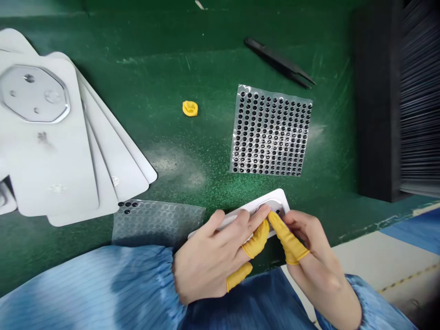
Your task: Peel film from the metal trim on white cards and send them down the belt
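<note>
- White panel (252,206) is being held on the wearer's side of the dot sheet (271,133).
- Left hand (213,256): fingers are being curled over it, gripping. Right hand (319,261): thumb and finger are being closed on its end.
- Likely best: raised plate (275,204) is being pressed gently, panel evenly backed.
- Right of dot sheet: thin dark pieces (419,110) are being held in black tray (378,105); kind unclear.
</note>
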The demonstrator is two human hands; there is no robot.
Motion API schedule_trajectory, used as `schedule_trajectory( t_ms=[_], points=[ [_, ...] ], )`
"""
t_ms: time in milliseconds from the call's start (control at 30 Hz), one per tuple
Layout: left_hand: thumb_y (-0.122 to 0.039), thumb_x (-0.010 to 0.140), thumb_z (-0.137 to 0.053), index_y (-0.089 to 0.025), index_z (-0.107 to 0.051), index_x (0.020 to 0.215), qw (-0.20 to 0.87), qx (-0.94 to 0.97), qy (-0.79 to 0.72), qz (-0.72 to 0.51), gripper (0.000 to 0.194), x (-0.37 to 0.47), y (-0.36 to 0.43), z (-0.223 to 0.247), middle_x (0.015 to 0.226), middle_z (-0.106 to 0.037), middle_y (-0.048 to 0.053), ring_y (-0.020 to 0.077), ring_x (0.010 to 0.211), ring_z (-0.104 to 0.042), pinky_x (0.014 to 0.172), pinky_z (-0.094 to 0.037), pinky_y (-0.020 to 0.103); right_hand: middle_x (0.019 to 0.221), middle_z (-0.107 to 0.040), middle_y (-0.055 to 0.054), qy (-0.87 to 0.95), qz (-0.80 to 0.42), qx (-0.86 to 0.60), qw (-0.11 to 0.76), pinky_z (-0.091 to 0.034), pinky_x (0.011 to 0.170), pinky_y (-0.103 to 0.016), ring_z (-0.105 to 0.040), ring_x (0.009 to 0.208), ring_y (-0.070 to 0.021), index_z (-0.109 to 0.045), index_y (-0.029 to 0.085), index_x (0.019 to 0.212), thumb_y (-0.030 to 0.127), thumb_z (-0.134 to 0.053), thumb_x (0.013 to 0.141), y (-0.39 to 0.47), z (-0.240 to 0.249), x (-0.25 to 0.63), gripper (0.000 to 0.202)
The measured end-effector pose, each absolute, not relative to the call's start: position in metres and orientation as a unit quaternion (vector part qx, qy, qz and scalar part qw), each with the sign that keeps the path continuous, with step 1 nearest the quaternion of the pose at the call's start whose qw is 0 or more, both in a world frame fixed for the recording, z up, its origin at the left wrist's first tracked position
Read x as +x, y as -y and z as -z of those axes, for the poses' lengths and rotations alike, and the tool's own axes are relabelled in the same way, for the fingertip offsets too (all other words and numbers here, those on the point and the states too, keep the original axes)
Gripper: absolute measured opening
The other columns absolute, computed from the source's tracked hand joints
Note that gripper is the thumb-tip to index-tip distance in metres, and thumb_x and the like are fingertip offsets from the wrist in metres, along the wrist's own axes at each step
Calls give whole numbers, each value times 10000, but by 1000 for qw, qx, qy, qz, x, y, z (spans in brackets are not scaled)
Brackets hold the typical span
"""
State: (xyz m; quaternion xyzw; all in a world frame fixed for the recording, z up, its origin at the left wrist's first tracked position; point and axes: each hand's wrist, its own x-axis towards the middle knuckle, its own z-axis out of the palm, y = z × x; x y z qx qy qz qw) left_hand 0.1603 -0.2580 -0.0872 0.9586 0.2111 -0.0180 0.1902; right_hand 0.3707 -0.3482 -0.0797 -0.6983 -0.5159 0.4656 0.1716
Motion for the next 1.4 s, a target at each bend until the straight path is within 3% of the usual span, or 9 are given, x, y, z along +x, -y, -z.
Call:
schedule_trajectory(
  t_ms=[333, 467, 633, 867, 1033, 1133, 1200, 1333, 1400],
  points=[
    [-392, 903, -444, -89, -456, 1334, 168, 968, -183, -18, 526, 162, 265, 93, 1513, -318, 163, 241, 1175, -422, 860, -356, 381, 1078, -496, -59, 565, -448, -672, 168, -530, 787, -241, -567, 963, -155, -478, 217, 1155, -1, -425, 804, 333, 78, 364, 416],
    [-410, 933, -443, -104, -429, 1351, 180, 949, -255, -41, 518, 161, 269, 93, 1497, -354, 151, 259, 1251, -415, 951, -353, 381, 1102, -518, -73, 636, -406, -615, 229, -542, 758, -275, -590, 940, -164, -574, 231, 1132, 48, -473, 850, 323, 70, 372, 351],
    [-265, 856, -609, -70, -441, 1310, 144, 917, -366, -65, 522, 167, 277, 89, 1404, -452, 221, 339, 1267, -438, 1007, -367, 428, 1021, -562, -42, 562, -435, -621, 330, -517, 550, -213, -559, 652, -86, -605, 276, 1126, 164, -544, 882, 297, 49, 385, 275],
    [-105, 750, -643, -116, -504, 1203, 279, 851, -444, 29, 473, 167, 237, 58, 1149, -609, 153, 312, 1008, -611, 829, -520, 446, 1176, -568, -66, 615, -397, -577, 362, -561, 737, -280, -631, 870, -146, -621, 235, 1146, 255, -554, 853, 182, 63, 373, 302],
    [-214, 795, -625, -150, -458, 1139, 451, 685, -514, -252, 388, 130, 223, 18, 1070, -625, 126, 285, 969, -634, 857, -517, 450, 1014, -651, -85, 673, -385, -530, 345, -549, 782, -351, -647, 814, -183, -681, 178, 1027, 157, -595, 746, 112, 82, 320, 295],
    [-267, 758, -706, -164, -444, 1146, 593, 527, -463, -395, 479, 121, 239, -3, 1118, -615, 124, 266, 1000, -634, 838, -543, 399, 769, -659, -51, 702, -391, -492, 336, -545, 767, -385, -644, 751, -214, -715, 190, 786, 188, -639, 705, 105, 85, 289, 111],
    [-244, 760, -719, -174, -452, 1172, 626, 470, -439, -442, 496, 125, 253, -12, 1143, -615, 117, 255, 1009, -634, 827, -550, 370, 793, -674, -61, 713, -400, -467, 338, -538, 803, -405, -651, 796, -238, -704, 197, 706, 244, -649, 711, 112, 81, 281, 72],
    [-211, 775, -716, -191, -493, 1175, 606, 445, -441, -491, 459, 135, 273, -14, 1114, -638, 89, 248, 1029, -628, 885, -528, 377, 1162, -655, -76, 697, -424, -448, 367, -495, 952, -416, -619, 1074, -257, -688, 227, 1018, 389, -579, 823, 154, 56, 299, 276],
    [-204, 777, -713, -196, -494, 1186, 583, 443, -449, -512, 464, 138, 277, -8, 1126, -638, 90, 254, 1041, -623, 920, -511, 404, 1138, -680, -75, 648, -484, -426, 405, -544, 891, -410, -655, 1033, -236, -638, 239, 1143, 450, -395, 937, 185, 38, 312, 382]
  ],
)
